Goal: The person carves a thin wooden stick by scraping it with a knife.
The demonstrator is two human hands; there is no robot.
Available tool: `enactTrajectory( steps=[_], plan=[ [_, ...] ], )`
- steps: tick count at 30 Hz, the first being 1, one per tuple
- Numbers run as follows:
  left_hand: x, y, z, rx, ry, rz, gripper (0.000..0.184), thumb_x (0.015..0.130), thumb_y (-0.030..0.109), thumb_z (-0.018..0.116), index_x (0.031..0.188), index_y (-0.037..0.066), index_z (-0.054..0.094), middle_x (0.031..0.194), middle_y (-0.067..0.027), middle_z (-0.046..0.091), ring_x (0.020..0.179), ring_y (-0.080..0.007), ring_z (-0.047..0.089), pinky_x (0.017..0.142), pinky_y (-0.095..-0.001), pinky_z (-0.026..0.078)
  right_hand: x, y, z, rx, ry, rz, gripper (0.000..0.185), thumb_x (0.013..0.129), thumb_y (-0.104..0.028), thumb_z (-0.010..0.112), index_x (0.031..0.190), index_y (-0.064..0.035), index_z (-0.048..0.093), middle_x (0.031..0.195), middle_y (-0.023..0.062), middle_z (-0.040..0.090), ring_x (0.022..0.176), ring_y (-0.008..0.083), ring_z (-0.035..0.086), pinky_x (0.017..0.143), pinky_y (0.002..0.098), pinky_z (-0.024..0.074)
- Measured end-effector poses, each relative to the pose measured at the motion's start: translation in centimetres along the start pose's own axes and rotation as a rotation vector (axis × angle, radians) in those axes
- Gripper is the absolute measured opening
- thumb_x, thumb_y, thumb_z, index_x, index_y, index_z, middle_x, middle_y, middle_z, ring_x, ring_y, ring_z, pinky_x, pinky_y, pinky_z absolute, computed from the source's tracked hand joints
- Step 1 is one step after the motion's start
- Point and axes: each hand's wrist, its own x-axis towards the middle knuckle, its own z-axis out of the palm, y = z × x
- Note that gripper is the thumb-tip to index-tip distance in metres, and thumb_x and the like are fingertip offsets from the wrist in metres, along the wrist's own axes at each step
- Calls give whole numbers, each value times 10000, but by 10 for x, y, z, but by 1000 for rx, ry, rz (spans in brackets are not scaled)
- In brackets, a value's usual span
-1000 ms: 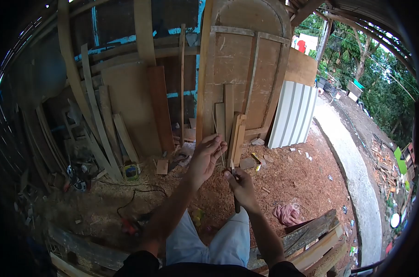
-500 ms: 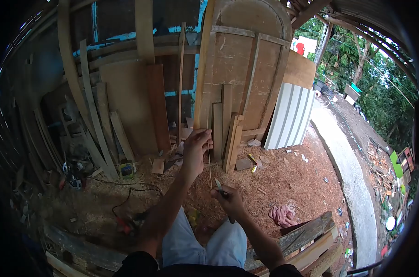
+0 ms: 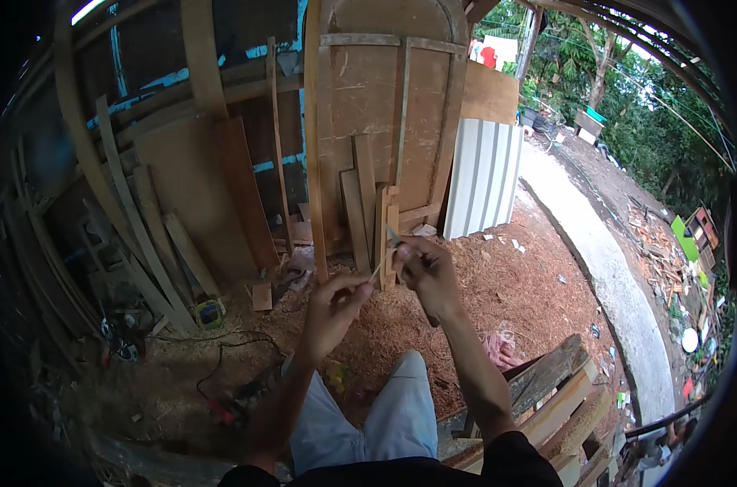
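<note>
A thin pale strip (image 3: 376, 271) is pinched between the fingertips of my left hand (image 3: 334, 308), in front of the leaning planks. My right hand (image 3: 430, 274) is wrapped round a knife (image 3: 394, 238), whose blade points up and whose dark handle end shows below the palm. The upper end of the strip meets the fingers of my right hand near the blade. Both hands are raised above my knees, close together.
Boards and planks (image 3: 167, 243) lean on the wall ahead, beside a large arched panel (image 3: 360, 97) and a white corrugated sheet (image 3: 483, 178). Shavings cover the ground. A pink cloth (image 3: 502, 349) lies by stacked lumber (image 3: 556, 406) at right. A cord (image 3: 220, 357) runs at left.
My right hand has risen from below my left hand to beside and slightly above it. My left hand has come down. The view has turned right, shifting the background left.
</note>
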Motion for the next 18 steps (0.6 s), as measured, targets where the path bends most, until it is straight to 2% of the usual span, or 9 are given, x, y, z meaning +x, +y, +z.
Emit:
enactTrajectory(
  steps=[1,6,9,10,11,13,15,17,18],
  plan=[
    [-8,-1,-2,80,-6,24,119,866,118,618,929,17,629,680,20,535,526,-14,422,460,-185,318,-1,-1,-6,6,8,30,204,926,-174,521,1020,-21,616,696,-1,588,515,40,435,465,195,341],
    [-27,-3,0,29,6,-67,90,855,68,615,922,9,626,756,-4,561,529,-22,441,484,-182,343,-17,3,-3,-46,-79,60,198,919,-163,533,998,-7,625,673,12,577,491,32,409,434,192,305],
    [-21,-7,4,129,68,56,93,859,60,606,930,3,622,777,-16,559,552,-32,461,499,-192,364,-38,12,11,-112,-225,136,186,917,-149,535,996,-5,623,680,16,589,527,38,448,462,190,332],
    [-20,-7,3,134,65,75,91,859,60,606,928,3,624,784,-21,557,567,-38,471,512,-196,371,-43,20,21,31,-158,16,162,914,-128,536,963,-1,624,667,13,586,568,47,483,499,188,355],
    [-20,-8,3,138,61,94,90,859,59,606,926,3,626,791,-26,554,582,-44,481,526,-200,377,-42,21,18,33,-156,15,162,914,-128,536,963,-1,624,667,13,586,568,47,483,499,188,355],
    [-23,-10,7,175,58,138,92,859,58,606,927,1,629,784,-24,547,592,-46,481,536,-200,378,-41,23,6,-4,-189,60,162,916,-136,536,936,0,621,673,12,588,602,55,508,528,184,368],
    [-28,-13,8,214,50,178,95,860,58,605,928,-2,633,777,-22,540,602,-48,481,546,-200,379,-35,19,-4,-22,-192,80,162,917,-145,536,902,-9,622,676,9,576,563,51,488,502,188,360],
    [-31,-16,8,265,45,309,72,851,44,612,910,10,635,719,24,534,562,-13,432,489,-184,341,-27,10,-16,91,-108,244,174,914,-166,544,873,-16,621,655,4,556,517,46,454,468,188,335],
    [-34,-16,9,266,39,307,72,851,44,612,910,10,635,719,24,534,562,-13,432,489,-184,341,-22,15,-20,72,-84,223,170,906,-173,558,861,-20,617,631,1,537,488,41,417,442,187,304]
  ],
)
